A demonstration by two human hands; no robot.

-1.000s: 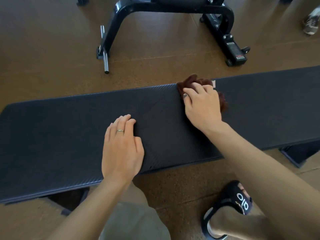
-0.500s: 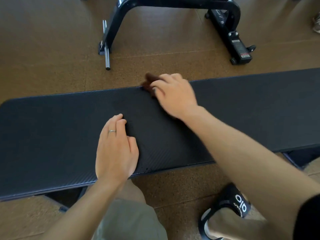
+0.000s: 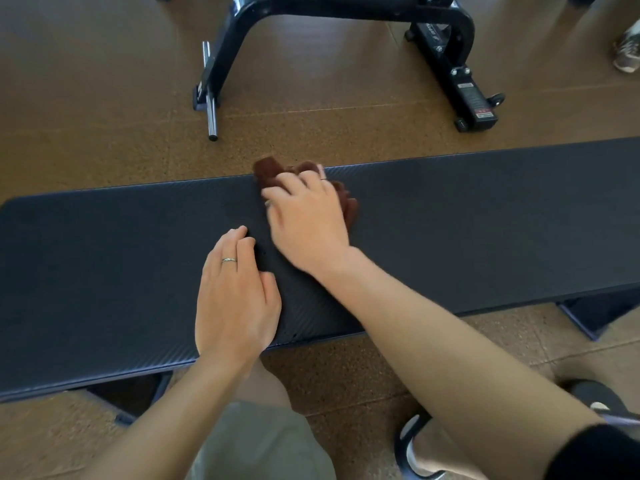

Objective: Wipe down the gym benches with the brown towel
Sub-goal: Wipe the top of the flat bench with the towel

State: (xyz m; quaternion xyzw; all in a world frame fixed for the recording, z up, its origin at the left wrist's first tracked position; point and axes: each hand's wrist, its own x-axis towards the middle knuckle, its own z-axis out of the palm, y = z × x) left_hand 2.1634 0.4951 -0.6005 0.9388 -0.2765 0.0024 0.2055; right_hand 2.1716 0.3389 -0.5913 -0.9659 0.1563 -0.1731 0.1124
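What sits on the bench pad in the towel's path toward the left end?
Only the left hand, resting flat on the bench near its front edge. The right hand presses the brown towel at the far edge; that far strip looks bare leftward.

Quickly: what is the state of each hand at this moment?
Left hand: open, flat on the black bench, holding nothing.
Right hand: presses the brown towel on the bench; fingers partly curled over it.

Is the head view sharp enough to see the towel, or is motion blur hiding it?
Head view: the right hand is smeared by motion blur, the brown towel under it soft-edged but visible; the left hand and bench are sharp; wide-angle lens bows the bench; soft glare on the floor.
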